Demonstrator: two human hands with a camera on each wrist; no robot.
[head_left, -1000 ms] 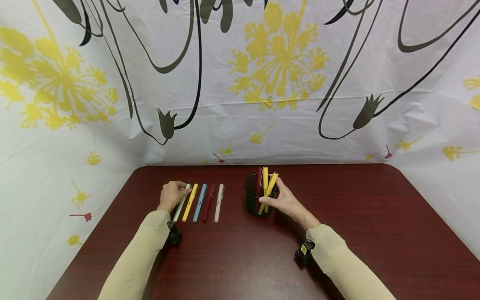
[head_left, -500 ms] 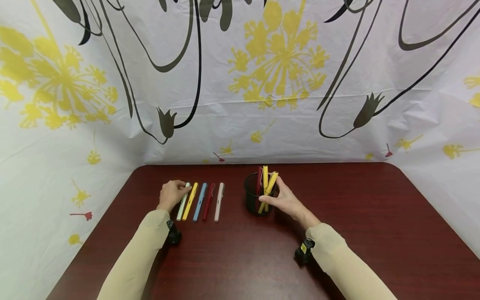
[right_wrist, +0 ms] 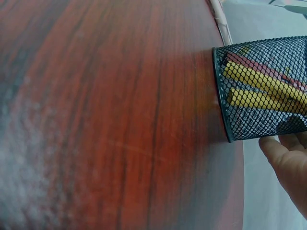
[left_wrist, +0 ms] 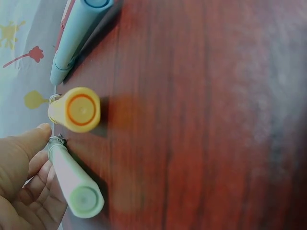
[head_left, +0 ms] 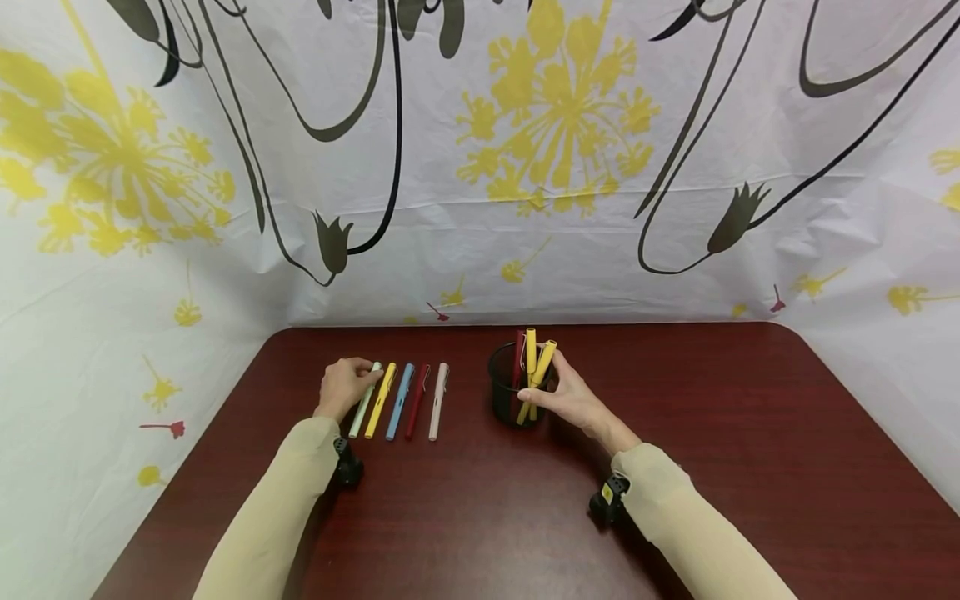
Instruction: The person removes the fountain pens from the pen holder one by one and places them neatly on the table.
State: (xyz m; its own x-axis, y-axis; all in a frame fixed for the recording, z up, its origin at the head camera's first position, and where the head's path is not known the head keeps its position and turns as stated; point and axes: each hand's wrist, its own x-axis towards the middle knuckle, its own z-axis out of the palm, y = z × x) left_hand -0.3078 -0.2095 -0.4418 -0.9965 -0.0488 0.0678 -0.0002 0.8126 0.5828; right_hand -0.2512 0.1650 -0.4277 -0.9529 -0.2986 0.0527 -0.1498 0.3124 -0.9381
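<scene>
At the left end of a row of pens, my left hand [head_left: 345,387] pinches the clip end of a pale green pen [head_left: 363,414] between thumb and fingers. Close up in the left wrist view, that pen [left_wrist: 76,184] slants beside a yellow pen [left_wrist: 79,111], its round end facing the camera. To the right, my right hand [head_left: 573,402] holds a black mesh pen cup [head_left: 504,400] by its right side. Inside it lean two yellow pens [head_left: 543,365] and a dark red pen [head_left: 518,358]. My right thumb [right_wrist: 274,149] lies along the mesh in the right wrist view.
Right of the green pen, a yellow pen [head_left: 381,402], a blue pen [head_left: 401,402], a dark red pen [head_left: 417,402] and a pinkish-white pen [head_left: 438,402] lie side by side. The dark red table [head_left: 480,517] ends at a patterned white sheet [head_left: 450,242].
The green pen's near end has swung right against the yellow pen, then back left a little. My left hand keeps its pinch. The right hand and the cup stay in place.
</scene>
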